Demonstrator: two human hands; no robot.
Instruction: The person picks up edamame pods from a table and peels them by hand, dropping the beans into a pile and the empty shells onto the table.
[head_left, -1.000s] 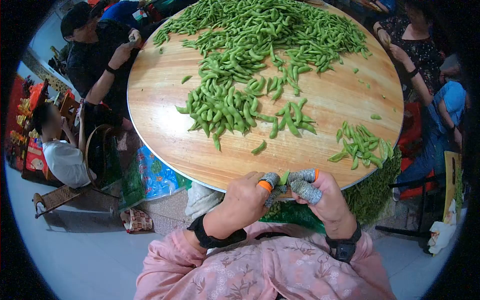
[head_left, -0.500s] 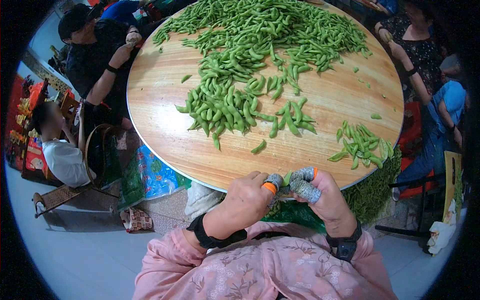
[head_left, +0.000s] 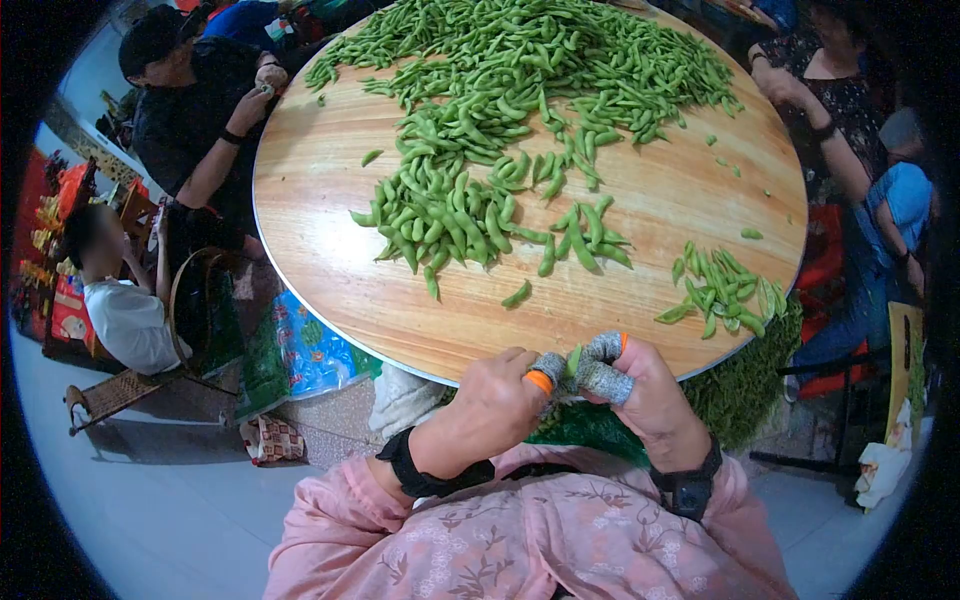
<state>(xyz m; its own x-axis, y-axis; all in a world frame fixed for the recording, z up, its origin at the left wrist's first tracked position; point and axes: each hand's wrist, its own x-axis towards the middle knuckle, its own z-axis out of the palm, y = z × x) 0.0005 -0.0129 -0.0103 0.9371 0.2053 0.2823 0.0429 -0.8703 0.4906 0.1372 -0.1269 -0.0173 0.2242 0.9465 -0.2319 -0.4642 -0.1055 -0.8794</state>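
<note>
Between my hands, just in front of the near table edge, is a green soybean pod (head_left: 573, 361). My left hand (head_left: 487, 398) pinches it from the left, and my right hand (head_left: 652, 392) closes on it from the right with thumb and finger. Grey knitted finger covers with orange bands sit on the gripping fingers of both hands, hiding part of the pod. On the round wooden table (head_left: 350, 270) lies a big heap of soybean pods (head_left: 540, 50), trailing into a nearer cluster (head_left: 450, 215). One loose pod (head_left: 517, 294) lies closer to me.
A small pile of opened-looking pods (head_left: 725, 285) lies at the table's right edge. Below it is a mass of green scraps (head_left: 745, 395). People sit around the table, one in a black cap (head_left: 160, 45) at the left. A wicker chair (head_left: 130, 390) stands at lower left.
The pod between my fingers has turned more upright, and my right fingers have shifted slightly around it. At the far right, the other person's hands have come lower and closer together.
</note>
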